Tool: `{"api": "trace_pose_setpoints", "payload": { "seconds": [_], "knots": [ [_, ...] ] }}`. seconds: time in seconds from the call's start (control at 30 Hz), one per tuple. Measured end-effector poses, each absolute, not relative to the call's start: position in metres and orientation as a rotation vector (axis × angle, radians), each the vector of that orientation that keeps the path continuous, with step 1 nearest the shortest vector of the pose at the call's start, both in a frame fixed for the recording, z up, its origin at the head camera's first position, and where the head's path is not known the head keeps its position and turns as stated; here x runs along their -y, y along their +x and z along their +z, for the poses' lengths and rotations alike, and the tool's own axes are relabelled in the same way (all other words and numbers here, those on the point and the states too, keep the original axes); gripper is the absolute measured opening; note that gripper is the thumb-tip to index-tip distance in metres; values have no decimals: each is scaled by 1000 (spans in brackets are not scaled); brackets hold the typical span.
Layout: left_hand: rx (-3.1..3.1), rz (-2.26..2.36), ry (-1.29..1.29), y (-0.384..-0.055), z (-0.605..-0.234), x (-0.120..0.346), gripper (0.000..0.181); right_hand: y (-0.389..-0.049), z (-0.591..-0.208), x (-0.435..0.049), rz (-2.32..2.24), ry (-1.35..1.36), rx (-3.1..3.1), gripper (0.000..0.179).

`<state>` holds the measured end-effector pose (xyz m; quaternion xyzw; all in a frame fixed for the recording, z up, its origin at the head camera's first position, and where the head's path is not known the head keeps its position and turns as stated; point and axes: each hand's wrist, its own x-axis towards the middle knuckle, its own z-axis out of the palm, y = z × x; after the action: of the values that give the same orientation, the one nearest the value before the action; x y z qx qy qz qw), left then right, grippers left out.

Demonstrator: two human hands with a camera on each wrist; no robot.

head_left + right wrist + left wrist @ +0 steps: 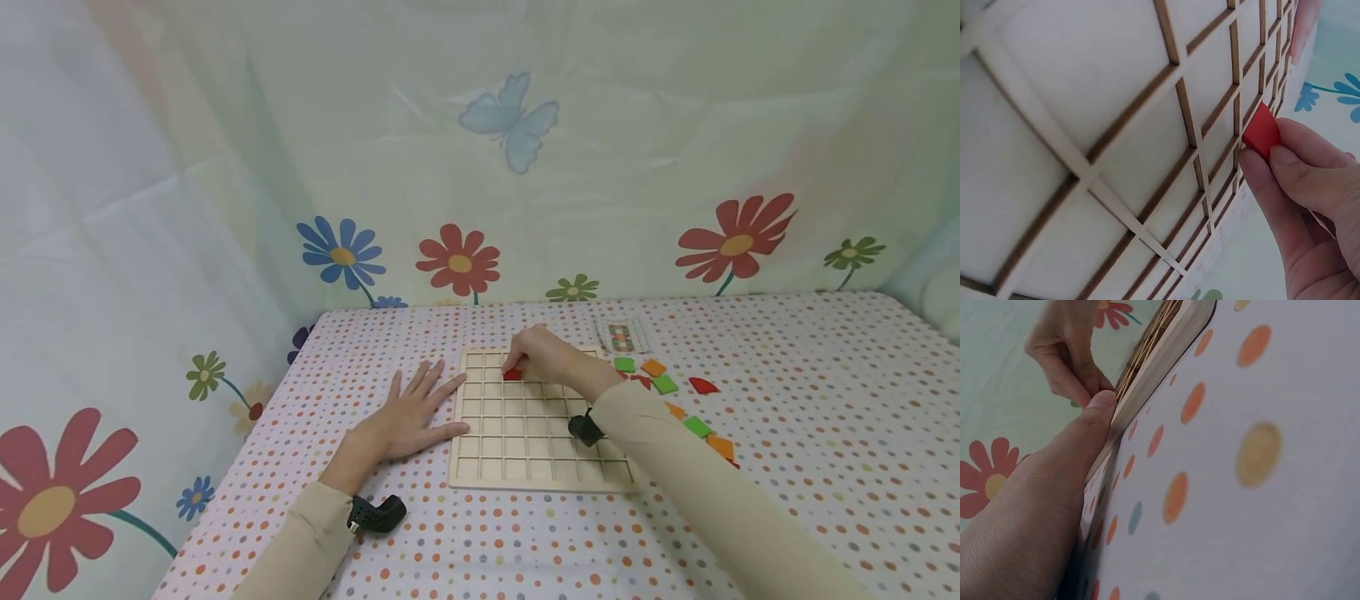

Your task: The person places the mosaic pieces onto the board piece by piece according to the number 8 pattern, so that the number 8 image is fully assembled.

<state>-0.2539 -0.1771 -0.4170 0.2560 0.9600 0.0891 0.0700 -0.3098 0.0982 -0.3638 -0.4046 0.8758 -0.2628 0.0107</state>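
Gridded board point(525, 425): one lay there!
Red piece point(1261, 132): one was pinched by the right hand point(543, 354), at the board's eleven o'clock.
Left hand point(405, 421): fingers spread, it touched the edge at nine.
Loose pieces: three greens point(664, 384), three oranges point(653, 367) showed around three o'clock; reds point(703, 385) were partly hidden.
In the way: the right sleeve point(697, 467) crossed four.

The place looks like a screened-off play corner around a table point(847, 400); whether it belongs to a home, a classroom or a studio cannot be told. A pale, creased backdrop point(637, 150), printed with big flowers point(459, 260) and a blue butterfly point(512, 121), hangs behind the table's far edge and along its left edge. A polka-dot tablecloth point(480, 550) covers the top, which bears a wooden grid board point(513, 427) and flat coloured pieces point(665, 384).
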Motion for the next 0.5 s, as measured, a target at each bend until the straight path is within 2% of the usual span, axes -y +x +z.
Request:
{"api": "trace_pose_setpoints", "payload": {
  "seconds": [0.37, 0.5],
  "knots": [
    [-2884, 284, 781, -253, -418, 177, 83, -308, -364, -93, -744, -1137, -2780, 14],
    [-2881, 266, 771, -254, -418, 177, 83, -308, -366, -93, -696, -1207, -2785, 18]
  ]
}}
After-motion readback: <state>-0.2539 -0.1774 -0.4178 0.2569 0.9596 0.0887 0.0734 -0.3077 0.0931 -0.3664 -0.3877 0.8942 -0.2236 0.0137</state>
